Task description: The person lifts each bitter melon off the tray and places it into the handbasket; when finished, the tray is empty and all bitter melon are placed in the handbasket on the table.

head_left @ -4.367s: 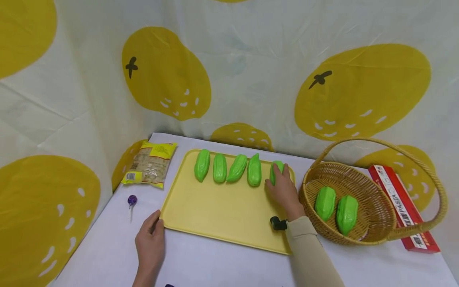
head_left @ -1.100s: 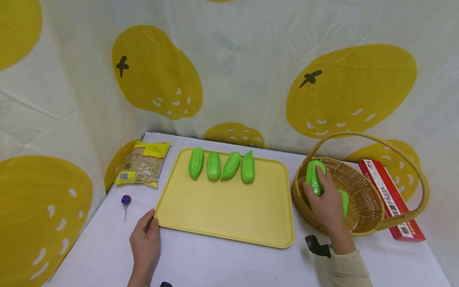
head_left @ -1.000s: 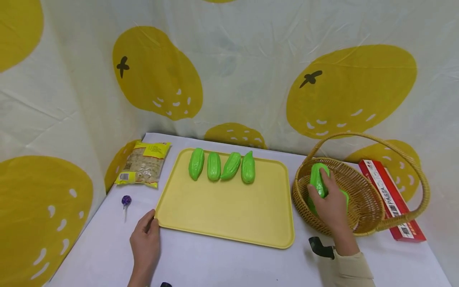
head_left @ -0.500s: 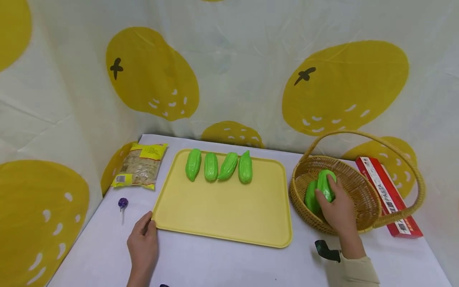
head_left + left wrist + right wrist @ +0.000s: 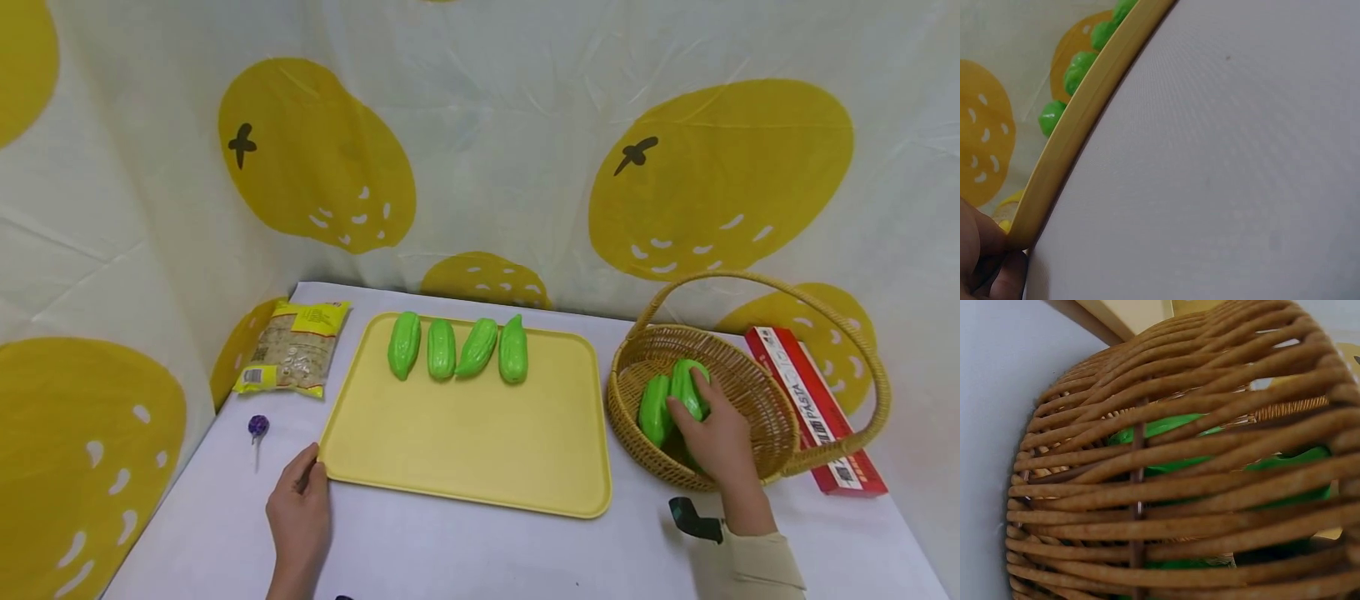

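My left hand (image 5: 300, 504) pinches the near left corner of a yellow tray (image 5: 465, 442), thumb and fingers at its rim in the left wrist view. Four is avoided here: several green ridged gourds, one of them a gourd (image 5: 513, 350) with a pointed tip, lie in a row along the tray's far side. Inside the wicker basket (image 5: 626, 421) my right hand (image 5: 720, 437) grips another green gourd (image 5: 686, 387) between thumb and fingers. Beside it lies a second gourd (image 5: 656, 410); more green shows under the hand. The right wrist view is mostly filled by basket weave (image 5: 1179, 525).
A red pasta box (image 5: 817, 408) lies right of the basket, whose tall handle (image 5: 862, 350) arches over it. At the left are a yellow-and-clear food bag (image 5: 296, 348) and a purple lollipop (image 5: 258, 427). A fruit-print curtain (image 5: 502, 150) hangs behind the white table.
My right hand has carried the rightmost gourd from the tray into the basket, then shifted it lower and to the right beside another gourd. The left hand stays at the tray's corner.
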The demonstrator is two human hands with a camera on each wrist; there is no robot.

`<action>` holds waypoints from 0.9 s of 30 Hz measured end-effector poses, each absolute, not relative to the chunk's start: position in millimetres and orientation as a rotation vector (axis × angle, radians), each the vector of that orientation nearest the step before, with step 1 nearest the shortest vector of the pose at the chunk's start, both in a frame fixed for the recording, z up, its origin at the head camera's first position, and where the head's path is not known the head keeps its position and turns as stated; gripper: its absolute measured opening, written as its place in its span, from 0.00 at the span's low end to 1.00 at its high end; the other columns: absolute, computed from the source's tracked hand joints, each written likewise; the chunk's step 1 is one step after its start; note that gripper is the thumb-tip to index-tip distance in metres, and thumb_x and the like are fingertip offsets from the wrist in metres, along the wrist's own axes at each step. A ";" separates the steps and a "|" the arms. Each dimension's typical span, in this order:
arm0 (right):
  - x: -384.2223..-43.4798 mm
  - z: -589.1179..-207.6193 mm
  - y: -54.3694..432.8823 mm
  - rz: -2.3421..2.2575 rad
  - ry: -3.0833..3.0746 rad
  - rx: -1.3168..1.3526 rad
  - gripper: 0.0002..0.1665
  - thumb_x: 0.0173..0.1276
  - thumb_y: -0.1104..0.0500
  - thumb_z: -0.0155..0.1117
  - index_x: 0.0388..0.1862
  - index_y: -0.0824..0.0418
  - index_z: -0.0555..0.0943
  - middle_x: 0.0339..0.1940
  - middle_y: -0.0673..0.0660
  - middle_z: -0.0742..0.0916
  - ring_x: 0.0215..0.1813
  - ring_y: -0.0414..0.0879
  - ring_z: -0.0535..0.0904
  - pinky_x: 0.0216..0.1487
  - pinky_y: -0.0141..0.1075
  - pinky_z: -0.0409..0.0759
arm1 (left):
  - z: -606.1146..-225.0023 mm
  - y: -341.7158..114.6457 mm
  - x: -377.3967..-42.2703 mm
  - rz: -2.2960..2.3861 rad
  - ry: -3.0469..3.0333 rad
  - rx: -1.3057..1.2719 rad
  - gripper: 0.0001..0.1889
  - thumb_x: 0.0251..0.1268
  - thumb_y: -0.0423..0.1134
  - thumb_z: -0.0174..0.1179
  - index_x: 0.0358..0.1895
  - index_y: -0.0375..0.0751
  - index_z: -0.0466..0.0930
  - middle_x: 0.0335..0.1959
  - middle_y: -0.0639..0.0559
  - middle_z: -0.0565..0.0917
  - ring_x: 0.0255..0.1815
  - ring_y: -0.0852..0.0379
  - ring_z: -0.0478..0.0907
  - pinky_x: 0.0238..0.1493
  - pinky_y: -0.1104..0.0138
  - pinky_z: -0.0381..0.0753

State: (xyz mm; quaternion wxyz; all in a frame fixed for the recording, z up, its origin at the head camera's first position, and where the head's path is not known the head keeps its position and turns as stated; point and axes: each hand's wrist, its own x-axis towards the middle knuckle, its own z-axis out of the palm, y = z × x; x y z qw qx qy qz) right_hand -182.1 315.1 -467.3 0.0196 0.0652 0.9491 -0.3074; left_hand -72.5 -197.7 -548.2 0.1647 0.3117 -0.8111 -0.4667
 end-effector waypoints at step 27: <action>-182.5 -465.2 311.8 -0.887 2.914 0.212 0.48 0.81 0.39 0.46 0.85 0.62 0.41 0.81 0.79 0.46 0.67 0.80 0.61 0.61 0.78 0.72 | -546.3 -198.5 -71.4 -1.328 -2.308 0.853 0.21 0.77 0.30 0.50 0.69 0.36 0.75 0.68 0.38 0.79 0.70 0.42 0.76 0.66 0.53 0.80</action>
